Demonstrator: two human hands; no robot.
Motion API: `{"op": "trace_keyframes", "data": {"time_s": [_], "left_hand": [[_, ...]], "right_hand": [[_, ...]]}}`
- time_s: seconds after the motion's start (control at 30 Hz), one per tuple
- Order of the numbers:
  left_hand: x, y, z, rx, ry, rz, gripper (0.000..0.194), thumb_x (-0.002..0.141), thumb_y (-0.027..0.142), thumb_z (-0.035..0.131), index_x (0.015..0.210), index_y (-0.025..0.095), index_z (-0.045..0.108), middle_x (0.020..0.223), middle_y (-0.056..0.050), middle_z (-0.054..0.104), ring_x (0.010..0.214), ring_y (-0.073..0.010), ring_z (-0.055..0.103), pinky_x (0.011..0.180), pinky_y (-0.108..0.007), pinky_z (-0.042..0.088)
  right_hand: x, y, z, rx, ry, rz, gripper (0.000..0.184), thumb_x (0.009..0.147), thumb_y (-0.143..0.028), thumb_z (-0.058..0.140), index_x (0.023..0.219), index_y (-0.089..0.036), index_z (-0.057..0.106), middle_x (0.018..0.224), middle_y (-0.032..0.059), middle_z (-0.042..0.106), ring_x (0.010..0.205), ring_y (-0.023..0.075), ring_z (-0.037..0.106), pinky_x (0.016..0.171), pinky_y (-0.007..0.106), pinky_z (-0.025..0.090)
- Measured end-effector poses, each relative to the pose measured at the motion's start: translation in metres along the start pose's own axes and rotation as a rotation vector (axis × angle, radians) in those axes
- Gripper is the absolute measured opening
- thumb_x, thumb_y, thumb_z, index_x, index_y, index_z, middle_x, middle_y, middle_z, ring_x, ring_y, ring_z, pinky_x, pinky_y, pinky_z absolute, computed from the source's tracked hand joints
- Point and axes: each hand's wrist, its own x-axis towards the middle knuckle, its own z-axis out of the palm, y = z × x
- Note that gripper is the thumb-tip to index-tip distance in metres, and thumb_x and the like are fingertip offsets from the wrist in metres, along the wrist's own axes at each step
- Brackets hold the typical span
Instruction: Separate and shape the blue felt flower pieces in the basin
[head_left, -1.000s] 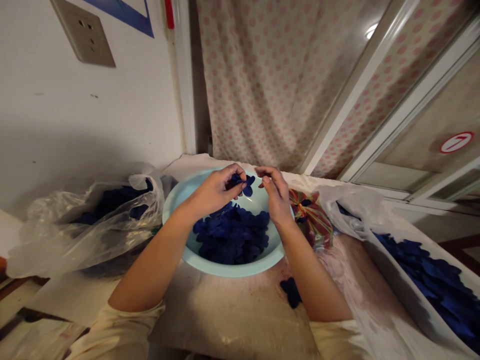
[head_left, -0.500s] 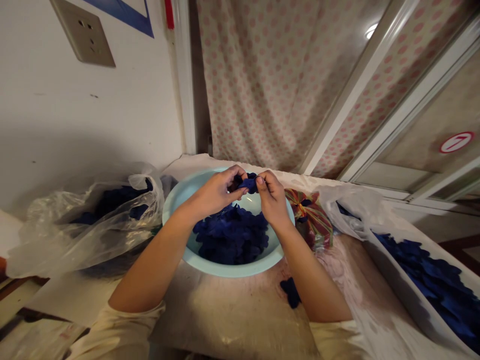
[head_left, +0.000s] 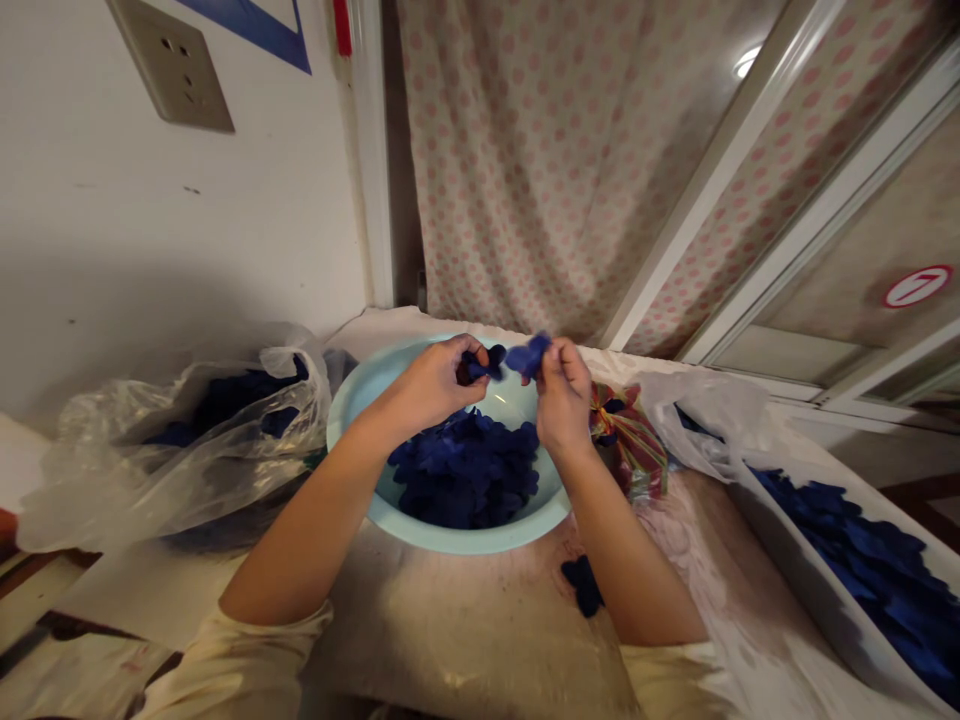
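STEP: we pinch dark blue fabric petals (head_left: 481, 365) over a pale blue plastic basin (head_left: 465, 538) | FINGERS: left hand (head_left: 427, 385), right hand (head_left: 562, 395) narrow, each holding a petal | NEXT: pinches need holding steady

This looks like a modest room in a home, with a wall socket (head_left: 176, 75) on the white wall (head_left: 187, 230) beyond the left hand (head_left: 427, 385), and a polka-dot curtain (head_left: 510, 170) and glass door (head_left: 847, 210) beyond the right hand (head_left: 562, 400).

Under the left hand (head_left: 424, 390), a pale blue basin (head_left: 480, 537) holds deep blue petals (head_left: 465, 470). Beyond that hand hangs a cream curtain (head_left: 510, 170) with pink dots
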Motion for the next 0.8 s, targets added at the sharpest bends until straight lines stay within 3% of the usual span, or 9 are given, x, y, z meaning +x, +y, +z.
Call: {"op": "trace_keyframes", "data": {"time_s": [0.1,0.23,0.33,0.4,0.5,0.6,0.8], "left_hand": [[0.002,-0.008,-0.004,0.088,0.043,-0.043,0.013,0.071,0.021,0.058,0.081,0.017,0.052,0.056,0.005,0.043,0.049,-0.0075,0.04,0.046,-0.019,0.03],[0.004,-0.01,-0.004,0.052,0.032,-0.052,0.014,0.071,0.022,0.057,0.082,0.017,0.05,0.057,0.005,0.045,0.049,-0.0077,0.041,0.046,-0.019,0.031],[0.001,-0.003,-0.002,0.019,-0.049,-0.031,0.014,0.071,0.021,0.057,0.082,0.018,0.049,0.058,0.005,0.046,0.05,-0.0079,0.042,0.047,-0.019,0.032],[0.0,0.002,-0.002,0.029,-0.085,-0.017,0.013,0.071,0.02,0.056,0.082,0.018,0.049,0.058,0.006,0.044,0.051,-0.0078,0.041,0.047,-0.019,0.031],[-0.002,0.007,-0.003,0.069,-0.101,-0.01,0.011,0.072,0.02,0.055,0.082,0.018,0.05,0.058,0.006,0.042,0.051,-0.0079,0.04,0.047,-0.02,0.03],[-0.002,0.01,-0.003,0.081,-0.115,0.008,0.011,0.072,0.019,0.054,0.081,0.018,0.049,0.059,0.006,0.042,0.052,-0.0081,0.04,0.049,-0.02,0.031],[-0.003,0.013,-0.003,0.052,-0.109,0.027,0.011,0.075,0.024,0.054,0.083,0.019,0.047,0.059,0.006,0.042,0.053,-0.0083,0.039,0.049,-0.019,0.031]], "right_hand": [[0.007,0.015,-0.007,0.037,0.14,0.04,0.027,0.089,-0.04,0.039,0.069,-0.021,0.04,0.061,-0.004,0.04,0.055,0.0098,0.04,0.054,0.023,0.034],[0.01,0.021,-0.01,-0.199,0.028,0.11,0.022,0.077,-0.039,0.057,0.082,-0.02,0.048,0.068,-0.0038,0.044,0.063,0.0101,0.044,0.058,0.023,0.037],[0.007,0.011,-0.006,-0.272,-0.056,0.079,0.026,0.079,-0.04,0.054,0.096,-0.021,0.049,0.081,0.0002,0.051,0.076,0.0124,0.049,0.063,0.024,0.04],[0.004,0.003,-0.002,-0.263,-0.148,0.042,0.022,0.082,-0.04,0.051,0.092,-0.02,0.051,0.085,0.0014,0.053,0.079,0.0128,0.051,0.065,0.025,0.04],[0.001,-0.004,0.002,-0.251,-0.272,0.035,0.017,0.077,-0.035,0.059,0.074,-0.019,0.052,0.072,-0.0019,0.052,0.066,0.0104,0.049,0.061,0.024,0.039],[0.001,-0.004,0.004,-0.228,-0.25,0.057,0.02,0.076,-0.03,0.061,0.066,-0.019,0.049,0.061,-0.0048,0.047,0.055,0.0083,0.043,0.055,0.023,0.036],[0.001,-0.001,0.003,-0.134,-0.236,0.119,0.018,0.077,-0.03,0.06,0.066,-0.018,0.052,0.06,-0.0038,0.049,0.055,0.0087,0.045,0.053,0.023,0.036]]}}
